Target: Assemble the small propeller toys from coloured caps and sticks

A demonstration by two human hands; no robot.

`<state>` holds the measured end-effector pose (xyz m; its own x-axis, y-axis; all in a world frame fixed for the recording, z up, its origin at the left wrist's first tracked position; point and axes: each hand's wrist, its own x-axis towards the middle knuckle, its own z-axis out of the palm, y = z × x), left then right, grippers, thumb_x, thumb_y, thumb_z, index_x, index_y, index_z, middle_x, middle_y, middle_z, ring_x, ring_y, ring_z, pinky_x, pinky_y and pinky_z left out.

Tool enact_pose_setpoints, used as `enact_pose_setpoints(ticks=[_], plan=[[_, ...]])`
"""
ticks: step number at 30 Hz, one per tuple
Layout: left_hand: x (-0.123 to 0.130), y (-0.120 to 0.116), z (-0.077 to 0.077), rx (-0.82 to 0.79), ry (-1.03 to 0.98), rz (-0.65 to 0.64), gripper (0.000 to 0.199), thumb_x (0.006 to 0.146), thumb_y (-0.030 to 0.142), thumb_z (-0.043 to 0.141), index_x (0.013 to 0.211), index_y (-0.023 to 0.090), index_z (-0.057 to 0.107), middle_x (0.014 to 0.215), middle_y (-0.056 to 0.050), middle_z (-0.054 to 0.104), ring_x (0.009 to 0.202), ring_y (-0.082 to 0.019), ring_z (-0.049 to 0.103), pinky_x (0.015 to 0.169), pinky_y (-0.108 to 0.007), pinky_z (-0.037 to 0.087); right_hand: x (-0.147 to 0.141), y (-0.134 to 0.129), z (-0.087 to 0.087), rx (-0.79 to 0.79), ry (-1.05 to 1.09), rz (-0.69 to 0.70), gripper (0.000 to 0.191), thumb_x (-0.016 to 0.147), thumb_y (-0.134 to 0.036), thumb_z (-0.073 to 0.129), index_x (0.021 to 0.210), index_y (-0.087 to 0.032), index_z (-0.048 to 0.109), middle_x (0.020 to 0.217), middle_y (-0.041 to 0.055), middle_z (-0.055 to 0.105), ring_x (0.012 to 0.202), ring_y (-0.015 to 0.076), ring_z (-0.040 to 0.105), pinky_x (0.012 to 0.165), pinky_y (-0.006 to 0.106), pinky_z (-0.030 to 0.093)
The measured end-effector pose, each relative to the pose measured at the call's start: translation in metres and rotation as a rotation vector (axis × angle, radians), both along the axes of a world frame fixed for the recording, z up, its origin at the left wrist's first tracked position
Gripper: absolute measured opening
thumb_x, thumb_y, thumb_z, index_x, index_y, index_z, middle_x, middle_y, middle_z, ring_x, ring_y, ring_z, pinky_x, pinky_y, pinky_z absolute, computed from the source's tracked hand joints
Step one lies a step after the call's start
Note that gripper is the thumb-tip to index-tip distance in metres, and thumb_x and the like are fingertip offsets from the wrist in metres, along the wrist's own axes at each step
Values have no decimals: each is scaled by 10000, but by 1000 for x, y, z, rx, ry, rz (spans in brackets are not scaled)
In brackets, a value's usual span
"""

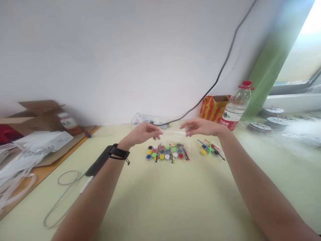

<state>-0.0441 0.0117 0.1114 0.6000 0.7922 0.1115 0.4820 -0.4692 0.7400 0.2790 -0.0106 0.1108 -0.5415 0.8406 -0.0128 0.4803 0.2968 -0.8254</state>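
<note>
Above the table, my left hand (147, 133) pinches one side of a clear plastic bag (173, 136). On the other side, the thumb and fingers of my right hand (199, 127) are closed at the bag's edge. The bag is thin and see-through, so its outline is hard to follow. Just below it lie rows of small round coloured discs (167, 156) with bunches of thin coloured pointers (172, 155) between them. A loose group of coloured arrow pointers (210, 147), some with discs, lies near my right forearm.
A black phone (99, 162) and a grey cable (60, 201) lie left of my left arm. Further left are a cardboard box (37, 117) and white plastic pieces (45, 142). A large water bottle (235, 107), a striped bag (213, 108) and stacked discs (273, 120) stand at right.
</note>
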Motion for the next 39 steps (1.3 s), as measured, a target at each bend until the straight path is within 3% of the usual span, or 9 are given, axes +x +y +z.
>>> enact_pose_setpoints(ticks=[6,9,14,20,25,30,35,39], plan=[[-3,4,0,7,-116,108,427,851,587,732,991,190,803,898,-93,797,758,-175,709,706,-292,572,-5,11,-3,320,275,-447,399,790,-507,810,1020,-199,703,927,72,737,842,203,672,752,334,546],[-2,5,-1,-19,-155,132,463,841,607,737,981,169,799,858,-101,793,745,-186,723,681,-299,580,-9,10,2,268,394,-499,403,804,-567,794,935,-195,716,914,91,751,737,182,656,670,317,545],[-2,6,-1,-55,-223,124,517,817,628,754,999,146,791,857,-119,797,800,-223,756,740,-336,606,-20,3,6,52,351,-435,378,868,-556,760,939,-185,762,1041,130,783,887,229,737,803,352,605],[-2,6,-2,-59,-277,123,467,831,594,762,986,154,782,871,-110,799,834,-230,762,801,-354,620,-31,11,-8,-113,436,-339,346,921,-486,730,1076,-178,757,1117,137,786,1053,247,737,972,376,593],[1,7,-6,-32,-264,153,462,848,597,741,1023,173,792,981,-113,804,889,-249,769,837,-382,632,-30,16,-17,-207,553,-177,350,942,-484,702,1066,-164,772,1149,147,780,1115,264,724,1038,402,561],[10,5,-12,-26,-274,128,461,843,594,745,1078,203,810,1086,-105,798,951,-264,767,885,-406,626,-30,11,-21,-261,570,116,447,955,-546,660,1181,-173,757,1270,143,741,1224,282,678,1130,456,480],[17,2,-14,-28,-262,70,455,846,580,748,1114,219,814,1080,-98,801,1005,-282,758,913,-424,616,-33,10,-25,-272,472,327,536,935,-523,703,1385,-237,652,1445,126,636,1343,282,596,1176,471,417],[17,2,-14,39,-253,82,465,874,601,707,1132,225,799,1098,-92,799,1014,-274,751,907,-416,611,-31,11,-28,-334,429,401,659,949,-533,682,1537,-314,483,1563,109,522,1382,287,561,1195,505,382]])
